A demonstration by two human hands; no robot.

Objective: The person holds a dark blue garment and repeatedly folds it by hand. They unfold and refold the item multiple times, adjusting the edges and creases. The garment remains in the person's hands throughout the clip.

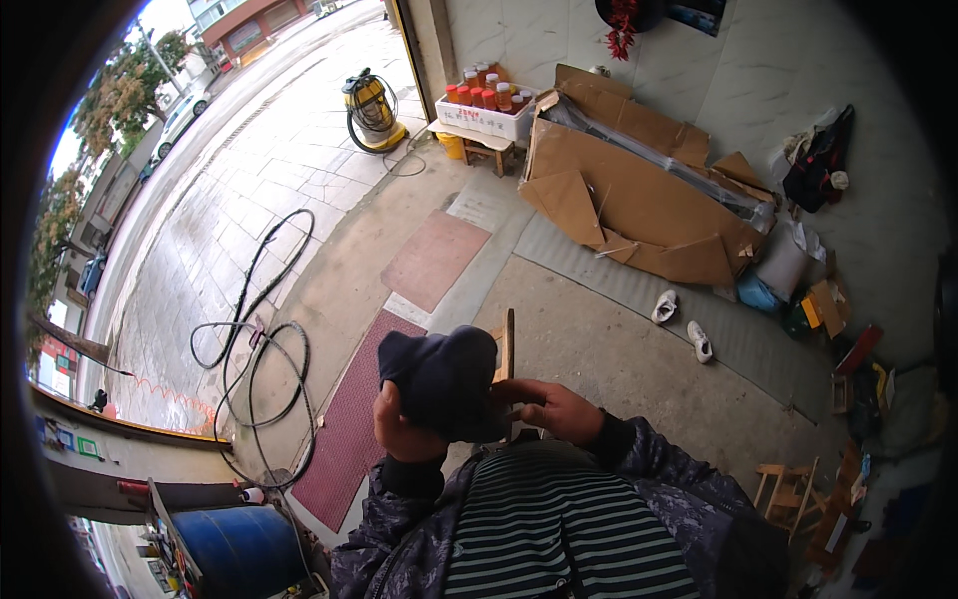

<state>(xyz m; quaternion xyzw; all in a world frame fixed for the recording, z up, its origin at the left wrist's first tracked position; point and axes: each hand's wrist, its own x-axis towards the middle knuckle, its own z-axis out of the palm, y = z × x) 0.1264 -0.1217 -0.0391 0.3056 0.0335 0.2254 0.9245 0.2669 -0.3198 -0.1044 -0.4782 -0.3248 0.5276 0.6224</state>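
In front of my chest I hold a dark navy cloth item (439, 374), soft and rounded with a fold at its top, much like a cap. My left hand (402, 427) is closed round its lower left side, with the thumb up along the cloth. At its lower right edge, the fingers of my right hand (554, 407) pinch the cloth and partly hide it. Just beyond the right hand, a narrow wooden board or stool edge (509, 344) stands up, partly covered by the cloth and my fingers.
Left lie a coiled black hose (304, 364) and a red mat (364, 424). A blue barrel (244, 549) stands lower left. Ahead are a yellow-black vacuum cleaner (371, 112), a white crate (469, 118) of red-capped bottles, and a large torn cardboard box (639, 215). White shoes (699, 341) lie right.
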